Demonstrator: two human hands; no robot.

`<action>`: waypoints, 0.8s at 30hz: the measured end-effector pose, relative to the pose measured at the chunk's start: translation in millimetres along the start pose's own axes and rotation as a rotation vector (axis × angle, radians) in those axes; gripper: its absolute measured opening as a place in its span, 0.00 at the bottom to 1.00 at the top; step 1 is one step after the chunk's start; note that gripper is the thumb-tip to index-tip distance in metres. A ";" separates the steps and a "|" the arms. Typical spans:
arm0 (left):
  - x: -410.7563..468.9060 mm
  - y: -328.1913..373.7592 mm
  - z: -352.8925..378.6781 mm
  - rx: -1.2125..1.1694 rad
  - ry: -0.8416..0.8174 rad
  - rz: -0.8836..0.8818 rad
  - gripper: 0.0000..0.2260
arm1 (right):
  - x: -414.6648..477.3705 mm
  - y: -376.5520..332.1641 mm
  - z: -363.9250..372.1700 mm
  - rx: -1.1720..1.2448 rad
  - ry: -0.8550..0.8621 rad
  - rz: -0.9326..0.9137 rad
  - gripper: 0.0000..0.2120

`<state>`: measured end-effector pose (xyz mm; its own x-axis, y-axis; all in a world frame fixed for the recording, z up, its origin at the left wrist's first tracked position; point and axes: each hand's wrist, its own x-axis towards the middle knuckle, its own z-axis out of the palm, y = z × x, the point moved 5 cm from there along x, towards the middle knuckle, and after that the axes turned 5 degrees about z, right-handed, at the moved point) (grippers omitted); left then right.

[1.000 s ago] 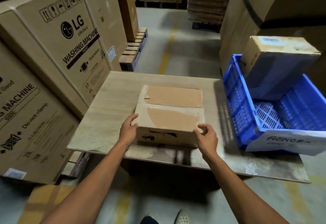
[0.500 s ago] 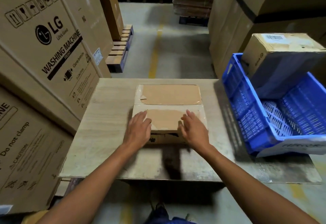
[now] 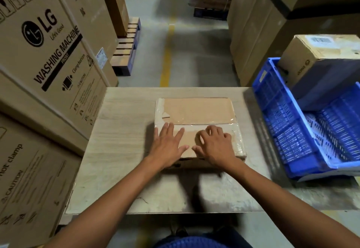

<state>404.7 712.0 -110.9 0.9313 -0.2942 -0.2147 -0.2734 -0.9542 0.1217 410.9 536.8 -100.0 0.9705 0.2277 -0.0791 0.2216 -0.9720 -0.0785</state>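
Cardboard box (image 3: 196,111): flat, closed and taped over. It lies on the table (image 3: 124,150) about midway between the left and right edges, nearer the far edge than the near one.
Tape seam (image 3: 212,124): runs left to right across the lid, between the far flap and the near flap.
Left hand (image 3: 167,146): lies flat on the near flap at its left end, palm down, fingers straight and spread. The fingertips reach the seam.
Right hand (image 3: 216,146): rests on the near flap just beside the left hand. Its fingers are bent at the knuckles with the tips down on the cardboard just short of the seam. Whether they pinch any tape cannot be told.
Change over the last second: both hands gripped the box at its near corners then. Half a second ago they lay flat on the near flap. Now they have slid further up it, and the right fingers have curled. The box has kept its place on the table.
Blue crate (image 3: 276,111): plastic lattice, tilted, at the right edge of the table, apart from the box.
Small carton (image 3: 303,52): leans in the far end of the crate, with a printed label on top.
LG washing machine carton (image 3: 48,48): stands against the left edge of the table, stacked on another carton (image 3: 29,179) marked "Do not clamp".
Pallet (image 3: 126,46): on the floor beyond the far left corner of the table.
Yellow line (image 3: 166,52): painted on the floor, running away from the far edge.
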 end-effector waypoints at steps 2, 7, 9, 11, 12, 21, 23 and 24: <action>4.8 -9.4 -4.7 -0.029 0.064 0.047 0.33 | 15.9 -5.8 -5.6 0.021 -0.030 -0.030 0.32; 6.8 -20.2 -0.7 -0.014 0.127 0.006 0.35 | 31.3 -35.2 16.6 0.016 -0.186 -0.171 0.40; 9.8 -19.4 -2.3 0.005 0.104 -0.013 0.31 | 31.4 -34.5 15.8 0.002 -0.126 -0.183 0.37; 14.4 -20.6 -9.8 0.026 0.105 -0.021 0.28 | 38.7 -33.5 2.9 -0.043 -0.076 -0.232 0.34; 18.0 -21.4 -16.9 0.041 0.129 -0.025 0.26 | 47.0 -33.6 -4.8 -0.067 -0.081 -0.252 0.33; 69.0 -23.4 -20.3 -0.016 0.095 -0.066 0.26 | 97.4 -14.3 6.1 -0.094 -0.288 -0.190 0.53; 72.5 -22.7 -22.2 -0.007 0.092 -0.070 0.26 | 96.8 -11.5 8.4 -0.079 -0.250 -0.197 0.51; 74.0 -21.2 -24.4 -0.004 0.080 -0.080 0.26 | 98.1 -11.0 8.2 -0.065 -0.244 -0.202 0.51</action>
<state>485.3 711.7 -105.7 0.9664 -0.2116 -0.1462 -0.1966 -0.9742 0.1108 502.8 570.4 -115.1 0.8564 0.4164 -0.3052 0.4209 -0.9055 -0.0542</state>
